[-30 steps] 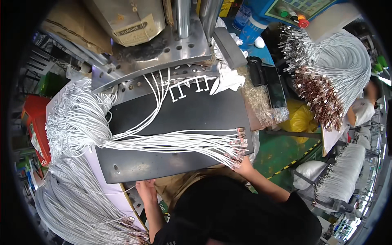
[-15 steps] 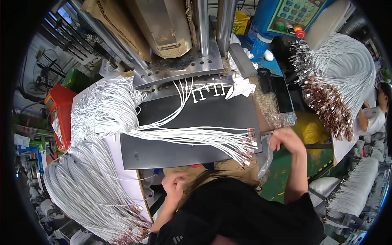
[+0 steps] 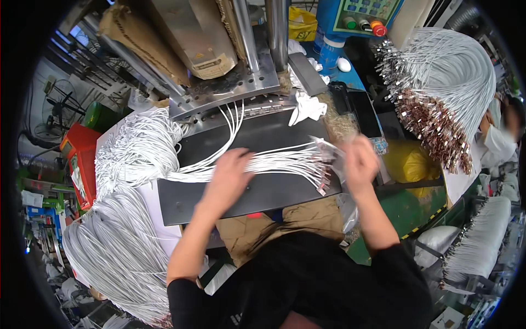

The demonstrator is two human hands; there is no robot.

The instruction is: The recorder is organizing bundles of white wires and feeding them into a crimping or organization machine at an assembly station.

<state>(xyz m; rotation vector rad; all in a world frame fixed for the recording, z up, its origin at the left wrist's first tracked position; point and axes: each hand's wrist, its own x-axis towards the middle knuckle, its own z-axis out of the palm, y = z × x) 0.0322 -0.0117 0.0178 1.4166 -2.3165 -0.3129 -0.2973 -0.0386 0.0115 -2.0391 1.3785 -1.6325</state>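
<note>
My left hand lies across a bundle of white cables on the dark plate in front of the press, its fingers bent and slightly blurred. Whether they grip any cables is hidden. At the bundle's right end are small copper-coloured and silver connectors. My right hand is closed just right of these ends. Next to its fingers is a blurred, see-through piece, and I cannot make out what the fist holds. A few cables run from the bundle up into the press mould.
The metal press with its columns stands ahead. Heaps of white cable and grey cable lie left; a coiled bundle hangs right. A control panel, a white cloth and a yellow bag are also right.
My left hand has risen from near my lap onto the cables. My right hand has moved left and up towards the connectors. The white moulded strip by the press is no longer visible there.
</note>
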